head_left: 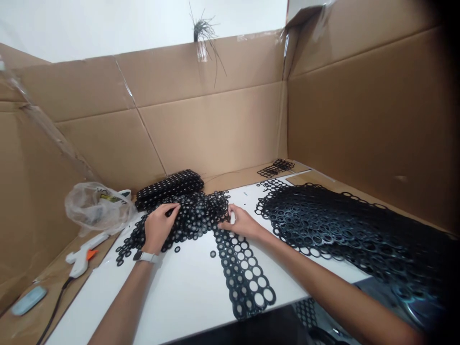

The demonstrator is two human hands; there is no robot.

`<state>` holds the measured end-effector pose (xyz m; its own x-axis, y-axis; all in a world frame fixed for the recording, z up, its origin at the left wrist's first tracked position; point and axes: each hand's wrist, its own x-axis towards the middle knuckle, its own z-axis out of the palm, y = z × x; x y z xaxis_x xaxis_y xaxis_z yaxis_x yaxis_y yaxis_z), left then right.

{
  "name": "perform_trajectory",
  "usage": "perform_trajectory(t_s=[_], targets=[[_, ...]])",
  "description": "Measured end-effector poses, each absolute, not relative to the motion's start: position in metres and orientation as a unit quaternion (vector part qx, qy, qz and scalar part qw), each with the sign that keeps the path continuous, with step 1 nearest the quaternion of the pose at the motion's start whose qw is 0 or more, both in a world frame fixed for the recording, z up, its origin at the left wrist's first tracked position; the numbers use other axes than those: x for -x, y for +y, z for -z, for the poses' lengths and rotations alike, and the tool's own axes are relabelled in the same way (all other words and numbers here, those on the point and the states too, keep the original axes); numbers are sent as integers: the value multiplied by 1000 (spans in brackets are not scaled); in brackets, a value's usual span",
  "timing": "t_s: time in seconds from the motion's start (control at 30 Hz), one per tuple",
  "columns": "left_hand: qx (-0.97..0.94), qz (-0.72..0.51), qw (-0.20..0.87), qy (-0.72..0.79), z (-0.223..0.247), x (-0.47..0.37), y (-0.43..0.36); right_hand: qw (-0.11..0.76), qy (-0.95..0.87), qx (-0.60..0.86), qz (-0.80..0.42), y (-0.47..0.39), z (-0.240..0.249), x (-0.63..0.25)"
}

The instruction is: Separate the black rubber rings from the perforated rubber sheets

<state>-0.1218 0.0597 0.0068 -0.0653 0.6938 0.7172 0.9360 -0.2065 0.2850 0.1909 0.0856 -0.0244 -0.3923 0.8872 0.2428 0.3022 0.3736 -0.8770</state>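
Observation:
My left hand (160, 226), with a watch on a pale strap at its wrist, is over a heap of small black rings (194, 218). Its thumb and index finger come together at the tips; whatever lies between them is too small to make out. At the heap's right side, my right hand (240, 221) curls its fingers around a small white oblong piece (233, 217). Just below this hand, a strip of joined black rings (244, 273) runs toward the table's front edge. Pale discs fill its left columns, while larger rings form the right column.
A white glue gun (82, 256) and a pale blue case (29, 301) lie at left, near a clear plastic bag (98, 208). Behind the heap sits a black perforated roll (170, 187). A large black ring mesh (334, 225) covers the right. Cardboard walls (215, 129) surround the white board (179, 292).

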Motion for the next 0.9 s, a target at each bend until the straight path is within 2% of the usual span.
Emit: perform_trajectory(t_s=[0.13, 0.27, 0.4, 0.53, 0.63, 0.9], targets=[[710, 406, 156, -553, -12, 99, 51, 368, -689, 363, -508, 88, 23, -195], [802, 377, 68, -458, -9, 59, 41, 416, -600, 315, -607, 87, 19, -193], [841, 327, 4, -431, -2, 35, 33, 447, -528, 281, -665, 84, 16, -191], [833, 331, -8, -444, 1, 35, 32, 445, -485, 276, -701, 81, 17, -190], [837, 321, 6, -443, -2, 38, 31, 444, -480, 273, -706, 81, 19, -188], [848, 269, 138, -437, -5, 32, 24, 432, -502, 300, -686, 76, 16, -187]])
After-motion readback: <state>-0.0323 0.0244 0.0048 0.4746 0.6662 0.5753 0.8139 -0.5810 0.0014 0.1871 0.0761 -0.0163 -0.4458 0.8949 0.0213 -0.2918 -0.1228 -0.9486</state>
